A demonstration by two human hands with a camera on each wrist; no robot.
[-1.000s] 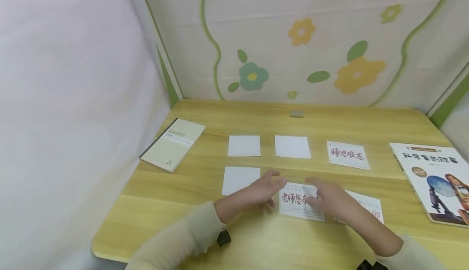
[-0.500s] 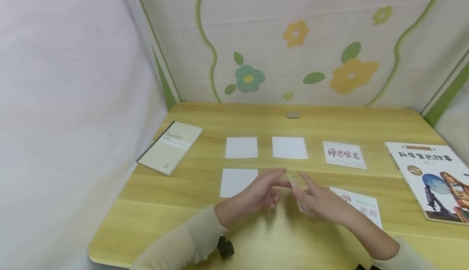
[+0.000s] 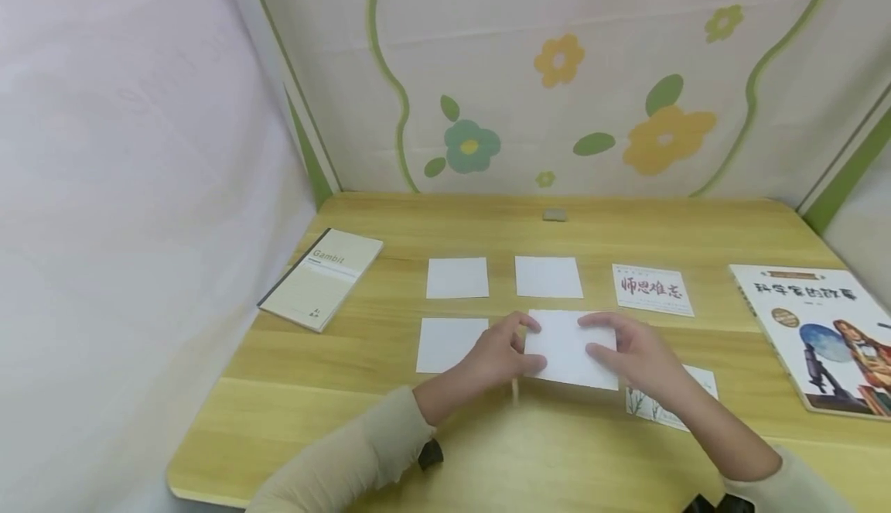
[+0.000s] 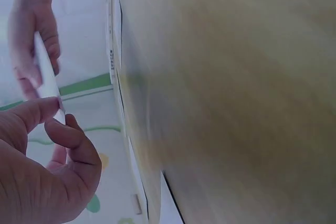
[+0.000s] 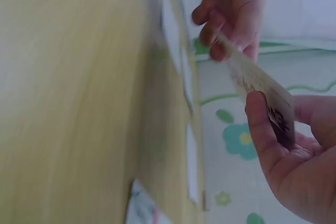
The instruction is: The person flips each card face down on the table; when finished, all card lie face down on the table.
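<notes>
Both hands hold one white card [image 3: 572, 357] just above the wooden table [image 3: 487, 459], blank side up. My left hand [image 3: 520, 347] pinches its left edge and my right hand [image 3: 600, 340] pinches its right edge. The left wrist view shows the thumb and forefinger of the left hand [image 4: 55, 121] pinching the card [image 4: 48, 80] edge-on. In the right wrist view the right hand [image 5: 278, 129] grips the card [image 5: 252, 77], whose underside carries red print, and the left hand [image 5: 231, 9] holds the far end.
Three blank cards [image 3: 457, 278] [image 3: 548, 277] [image 3: 451, 344] lie face down. A printed card [image 3: 652, 290] lies to the right, another [image 3: 664, 406] under my right forearm. A Gambit booklet [image 3: 322, 278] lies left, a picture book [image 3: 821, 339] right, a small grey object [image 3: 554, 215] at the back.
The printed card that lay face up between the hands has been lifted and turned over, and its blank side is up now. Both hands moved slightly away from me with it.
</notes>
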